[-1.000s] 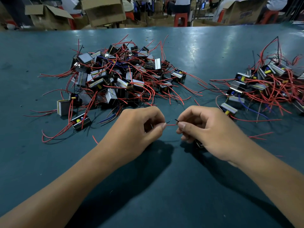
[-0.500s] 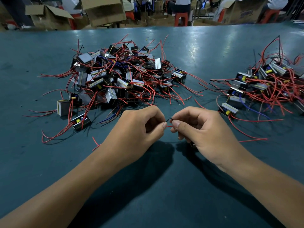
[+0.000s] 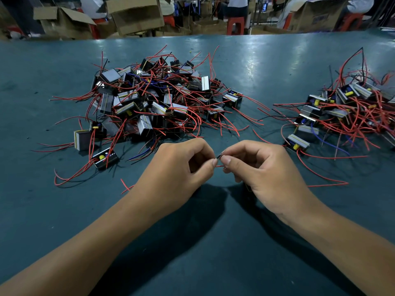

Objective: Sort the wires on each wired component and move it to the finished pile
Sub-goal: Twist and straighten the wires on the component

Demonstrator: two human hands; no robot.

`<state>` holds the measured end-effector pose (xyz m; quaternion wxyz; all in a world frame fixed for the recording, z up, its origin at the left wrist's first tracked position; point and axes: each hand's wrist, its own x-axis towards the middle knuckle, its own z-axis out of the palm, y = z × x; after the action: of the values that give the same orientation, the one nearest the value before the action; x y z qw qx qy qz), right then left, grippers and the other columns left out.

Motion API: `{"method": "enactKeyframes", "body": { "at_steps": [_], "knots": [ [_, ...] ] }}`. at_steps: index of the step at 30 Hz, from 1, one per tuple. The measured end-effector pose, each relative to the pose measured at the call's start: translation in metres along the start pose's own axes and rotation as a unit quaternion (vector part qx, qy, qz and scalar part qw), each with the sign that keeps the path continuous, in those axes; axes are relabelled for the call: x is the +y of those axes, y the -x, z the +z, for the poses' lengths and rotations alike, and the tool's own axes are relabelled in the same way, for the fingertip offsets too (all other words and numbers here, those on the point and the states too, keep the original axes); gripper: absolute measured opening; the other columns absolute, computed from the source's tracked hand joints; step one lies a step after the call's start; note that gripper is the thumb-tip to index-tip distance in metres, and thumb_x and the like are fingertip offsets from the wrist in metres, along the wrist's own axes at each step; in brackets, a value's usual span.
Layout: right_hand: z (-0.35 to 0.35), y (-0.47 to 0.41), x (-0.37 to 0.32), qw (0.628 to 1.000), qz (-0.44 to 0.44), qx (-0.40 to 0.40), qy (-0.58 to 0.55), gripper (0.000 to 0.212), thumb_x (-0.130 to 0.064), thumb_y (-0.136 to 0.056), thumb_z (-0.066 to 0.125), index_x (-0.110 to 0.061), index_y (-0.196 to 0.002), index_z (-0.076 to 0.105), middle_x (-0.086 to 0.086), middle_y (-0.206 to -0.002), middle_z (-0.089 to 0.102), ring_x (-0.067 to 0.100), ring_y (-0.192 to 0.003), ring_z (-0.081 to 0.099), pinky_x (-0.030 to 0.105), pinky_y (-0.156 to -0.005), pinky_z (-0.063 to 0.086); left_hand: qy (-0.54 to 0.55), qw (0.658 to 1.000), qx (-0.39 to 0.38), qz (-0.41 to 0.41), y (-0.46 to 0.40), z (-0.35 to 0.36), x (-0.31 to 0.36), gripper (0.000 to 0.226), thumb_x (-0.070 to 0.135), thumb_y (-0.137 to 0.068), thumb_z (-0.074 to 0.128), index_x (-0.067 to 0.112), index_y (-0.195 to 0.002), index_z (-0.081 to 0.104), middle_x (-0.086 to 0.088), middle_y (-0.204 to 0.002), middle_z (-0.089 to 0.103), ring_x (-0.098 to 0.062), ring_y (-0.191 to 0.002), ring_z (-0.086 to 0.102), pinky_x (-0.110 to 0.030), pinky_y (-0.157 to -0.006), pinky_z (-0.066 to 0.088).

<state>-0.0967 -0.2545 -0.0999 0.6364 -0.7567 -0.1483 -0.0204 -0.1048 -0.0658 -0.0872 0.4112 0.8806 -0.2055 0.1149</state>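
Head view shows the left hand [image 3: 181,167] and right hand [image 3: 263,169] meeting thumb to thumb over the teal table [image 3: 213,253], each with fingers curled, pinching wire ends [image 3: 219,161] between thumb and forefinger. A dark component [image 3: 248,187] peeks from under the right palm. The large tangled pile [image 3: 158,103] lies beyond the left hand, the smaller pile [image 3: 342,116] at far right.

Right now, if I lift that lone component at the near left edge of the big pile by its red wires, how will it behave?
The component looks blocky with a metal core, so probably heavy for its size. Its red wires lie in loose curves, so likely floppy; it may dangle and swing.
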Motion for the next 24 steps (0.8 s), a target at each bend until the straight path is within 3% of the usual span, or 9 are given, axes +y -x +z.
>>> {"method": "enactKeyframes", "body": {
  "at_steps": [5, 11, 15, 18, 24],
  "knots": [
    [0.004, 0.001, -0.002, 1.000, -0.011, 0.013, -0.017, 0.006, -0.014, -0.086, 0.075, -0.014, -0.080, 0.074, 0.013, -0.068, 0.068, 0.013, -0.060, 0.055, 0.025, -0.055, 0.044, 0.008, 1.000, 0.002, -0.003, 0.001, 0.002, 0.001, 0.013, 0.015, -0.091, 0.072, 0.022, -0.081, 0.067, 0.009, -0.063, 0.063, -0.010, -0.056, 0.058, -0.022, -0.053, 0.045],
    [0.006, 0.002, -0.002, 0.999, -0.009, 0.022, -0.026, 0.011, -0.008, -0.086, 0.073, -0.012, -0.075, 0.071, -0.001, -0.063, 0.064, 0.007, -0.059, 0.052, 0.018, -0.055, 0.042, 0.017, 1.000, 0.008, -0.004, 0.002, 0.000, 0.006, 0.010, 0.015, -0.091, 0.071, 0.019, -0.083, 0.068, 0.007, -0.066, 0.066, -0.013, -0.057, 0.062, -0.029, -0.055, 0.049],
    [0.007, 0.003, -0.004, 0.999, -0.014, 0.021, -0.021, 0.010, -0.014, -0.084, 0.074, -0.012, -0.075, 0.069, 0.016, -0.066, 0.063, 0.014, -0.060, 0.050, 0.029, -0.057, 0.040, -0.008, 0.998, 0.045, 0.032, -0.001, -0.008, 0.014, 0.010, 0.030, -0.092, 0.067, 0.020, -0.091, 0.069, 0.011, -0.078, 0.065, -0.015, -0.069, 0.064, -0.025, -0.061, 0.049],
    [0.007, 0.005, -0.006, 0.999, -0.031, 0.010, 0.014, 0.005, -0.022, -0.080, 0.071, -0.018, -0.077, 0.071, 0.011, -0.064, 0.062, 0.011, -0.057, 0.047, 0.030, -0.054, 0.038, -0.086, 0.993, 0.014, 0.081, -0.005, -0.010, 0.018, 0.014, 0.028, -0.093, 0.068, 0.016, -0.086, 0.069, 0.009, -0.079, 0.062, -0.013, -0.072, 0.058, -0.022, -0.064, 0.043],
    [0.008, 0.007, -0.008, 0.996, -0.051, 0.003, 0.073, 0.004, -0.022, -0.079, 0.070, -0.019, -0.076, 0.070, -0.009, -0.061, 0.062, 0.003, -0.054, 0.049, 0.019, -0.054, 0.040, -0.134, 0.984, -0.083, 0.088, -0.009, -0.019, 0.017, 0.017, 0.027, -0.098, 0.056, 0.013, -0.091, 0.063, 0.013, -0.082, 0.050, 0.001, -0.075, 0.046, -0.015, -0.068, 0.033]
  ]
}}
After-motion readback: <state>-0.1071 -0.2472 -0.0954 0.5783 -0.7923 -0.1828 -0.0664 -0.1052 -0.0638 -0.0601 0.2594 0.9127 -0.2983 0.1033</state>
